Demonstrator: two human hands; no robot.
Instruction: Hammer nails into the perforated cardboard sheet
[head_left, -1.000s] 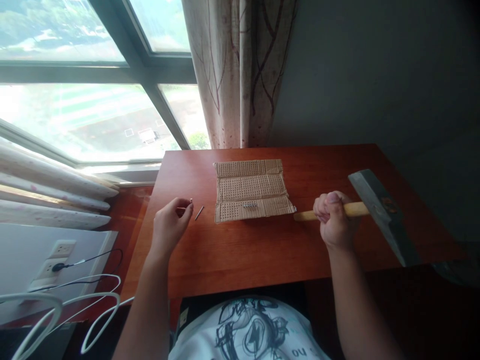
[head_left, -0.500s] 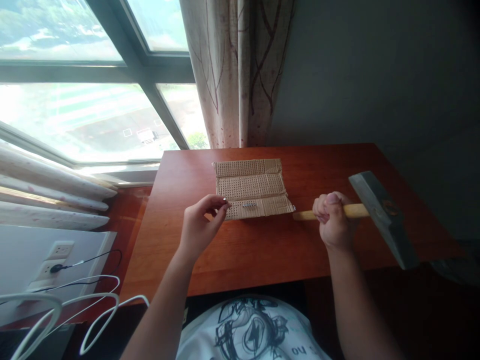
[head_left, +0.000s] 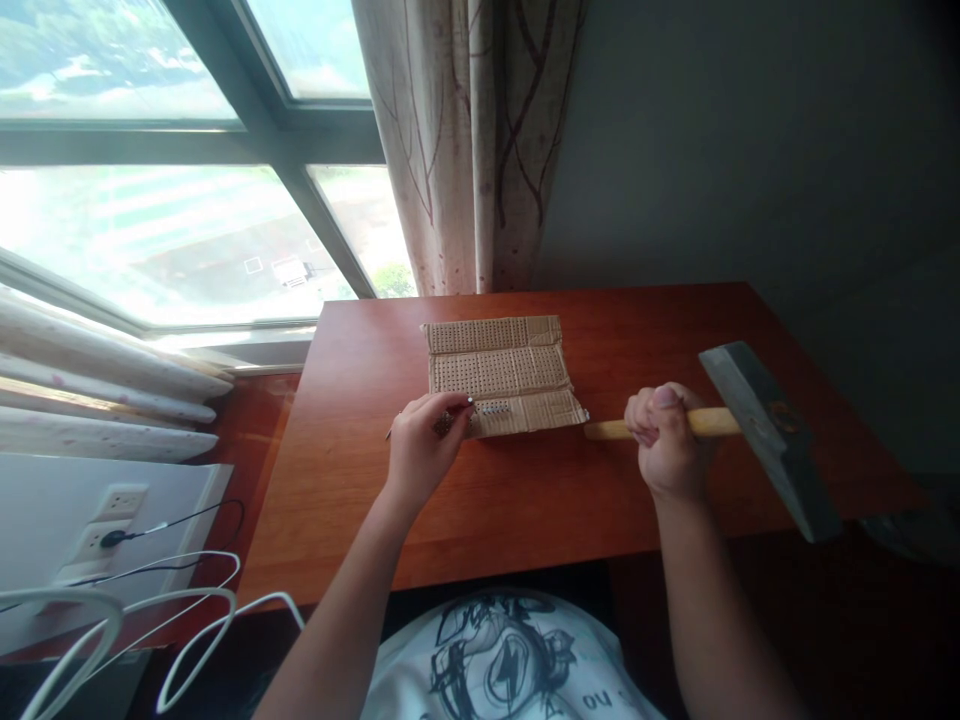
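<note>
A piece of cardboard (head_left: 499, 370) covered in small holes lies on the table, creased into three panels. Several shiny nails (head_left: 495, 408) stand in a short row in its nearest panel. Over that panel's left part, my left hand (head_left: 429, 432) is closed, pinching a nail (head_left: 470, 401) by thumb and fingertips; only its bright head shows clearly. My right hand (head_left: 670, 440) is wrapped around the wooden handle of a hammer (head_left: 769, 430), right of the cardboard. The hammer's big grey head points to the right, above the table.
The reddish wooden table (head_left: 525, 510) reaches back to a dark wall and a patterned curtain (head_left: 442, 150). A window (head_left: 150, 240) is at the left. White cables (head_left: 169, 595) and a wall socket (head_left: 97, 540) are at the lower left, beside the table.
My left hand has moved right along the nearest panel, bringing the pinched nail closer to the row of nails. My right hand and the hammer have stayed almost still.
</note>
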